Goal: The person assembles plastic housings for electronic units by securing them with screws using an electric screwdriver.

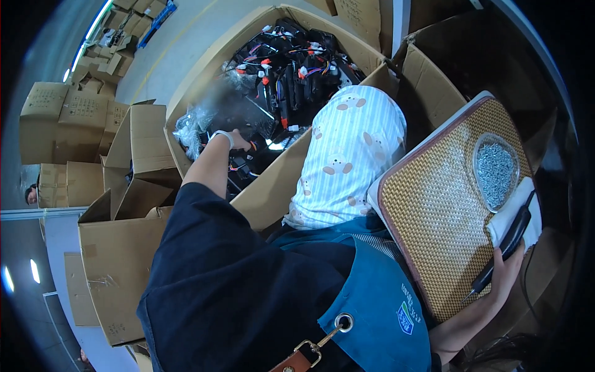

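Nearest, on the right, the right hand (pixel 509 268) wraps its fingers (pixel 517 251) around a black electric screwdriver (pixel 507 247) — tip pointing near and left. The tool lies across the palm, with the fingers curled over its far side. The grip looks loose, so I think the tool could slip and fall off the edge.

Just beside that hand sits a woven mat board (pixel 434 229), tilted on the lap. A white cloth (pixel 509 214) lies at its right edge. A little farther on it stands a clear dish of small screws (pixel 496 168). The board leans, so a bump from the knee or the tool could tip the dish and spill the screws all over.

Farther away, on the left, the left hand (pixel 234 140) reaches into a big cardboard box (pixel 273 186) full of black parts with coloured wires (pixel 291 68). The fingers dip down among the parts, and I cannot tell if they are wide or holding one. The wires are tangled — pulling one part could drag others out too.

Still farther, more boxes (pixel 68 118) are stacked on the left.
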### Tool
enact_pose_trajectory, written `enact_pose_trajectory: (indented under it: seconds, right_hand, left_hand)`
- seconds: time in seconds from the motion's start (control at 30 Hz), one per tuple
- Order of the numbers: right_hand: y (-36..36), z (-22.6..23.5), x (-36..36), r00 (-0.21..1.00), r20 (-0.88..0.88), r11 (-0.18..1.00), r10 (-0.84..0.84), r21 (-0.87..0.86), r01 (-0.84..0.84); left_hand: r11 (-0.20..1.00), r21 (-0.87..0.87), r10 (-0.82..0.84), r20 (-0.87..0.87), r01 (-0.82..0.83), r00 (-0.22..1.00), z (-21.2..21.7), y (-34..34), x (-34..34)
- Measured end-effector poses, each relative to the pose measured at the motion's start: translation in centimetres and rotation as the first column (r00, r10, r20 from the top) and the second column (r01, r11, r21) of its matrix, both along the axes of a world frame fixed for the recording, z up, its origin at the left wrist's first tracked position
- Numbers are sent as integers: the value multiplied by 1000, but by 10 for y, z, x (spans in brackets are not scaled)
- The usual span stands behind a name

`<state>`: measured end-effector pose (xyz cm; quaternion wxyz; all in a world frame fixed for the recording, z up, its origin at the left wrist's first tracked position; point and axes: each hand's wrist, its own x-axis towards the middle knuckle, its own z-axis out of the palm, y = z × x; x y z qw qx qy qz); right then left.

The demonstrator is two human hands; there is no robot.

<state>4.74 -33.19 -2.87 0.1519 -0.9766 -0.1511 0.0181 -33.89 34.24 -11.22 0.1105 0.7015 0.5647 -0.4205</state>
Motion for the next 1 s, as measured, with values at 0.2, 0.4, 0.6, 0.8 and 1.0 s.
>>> enact_pose_trajectory:
  seconds: [0.2, 0.4, 0.6, 0.8, 1.0]
  right_hand:
    - [-4, -4, 4, 1000, -18, 999, 5, 38, -4]
    - [-2, 2, 3, 999, -51, 996, 5, 93, 0]
    - [-3, -1, 3, 999, -49, 994, 10, 108, -5]
    - [-7, -1, 1, 997, -76, 995, -6, 104, 14]
    - [-7, -4, 6, 995, -103, 994, -17, 105, 28]
  left_hand:
    - [930, 128, -340, -53, 344, 939, 13, -53, -15]
    - [711, 454, 261, 540, -537, 801, -49, 34, -90]
    - [236, -131, 622, 781, -963, 46, -105, 18, -143]
    - [866, 63, 397, 518, -497, 758, -63, -4, -66]
    - [680, -81, 591, 649, -729, 479, -67, 10, -56]
